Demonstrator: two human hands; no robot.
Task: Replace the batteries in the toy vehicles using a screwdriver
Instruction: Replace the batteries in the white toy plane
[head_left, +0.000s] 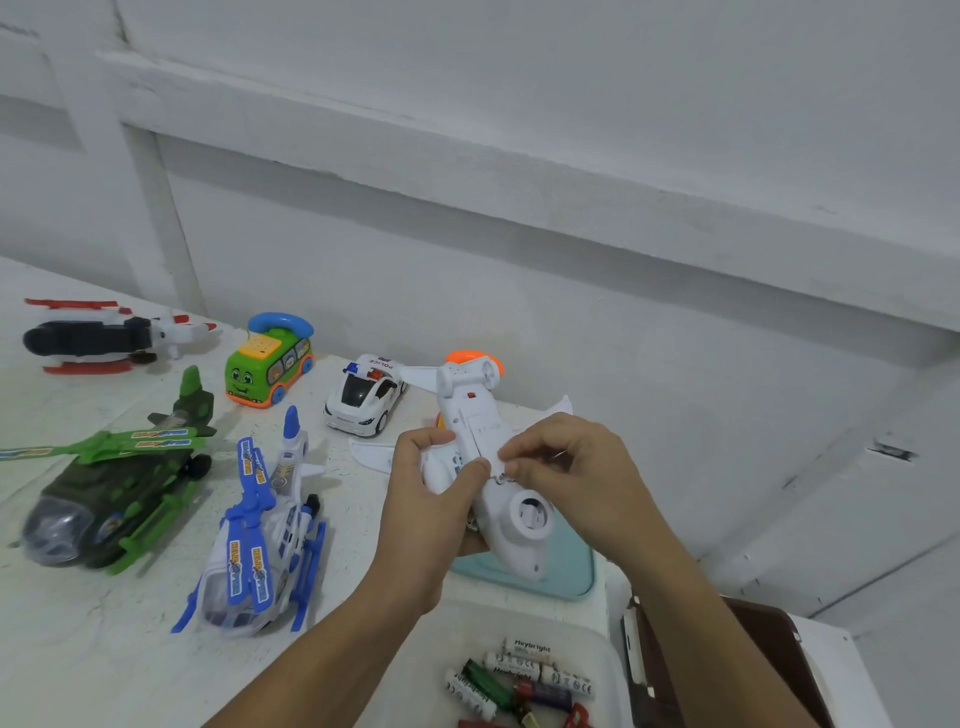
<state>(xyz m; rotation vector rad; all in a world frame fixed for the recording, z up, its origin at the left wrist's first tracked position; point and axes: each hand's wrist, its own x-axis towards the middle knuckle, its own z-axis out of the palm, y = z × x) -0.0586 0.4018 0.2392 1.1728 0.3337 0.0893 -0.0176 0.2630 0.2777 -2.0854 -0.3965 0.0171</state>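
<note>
We've got the toy plane (511, 512) belly-up above the desk (104, 649), long axis near-to-far. Left hand (431, 499) grips its left flank. Right hand (566, 478), nearer, pinches the battery cover (483, 428) at its near edge.

Toys crowding the left side
Green helicopter (104, 499), blue helicopter (260, 535), bus (270, 358) and police car (363, 395) are blocking left and far table; battery tub (426, 639) is filling the near right; near-left tabletop (104, 649) is lying open

The left hand (434, 499) and right hand (571, 467) are bare. Both forearms are bare along their full visible length, down to the frame edge.
</note>
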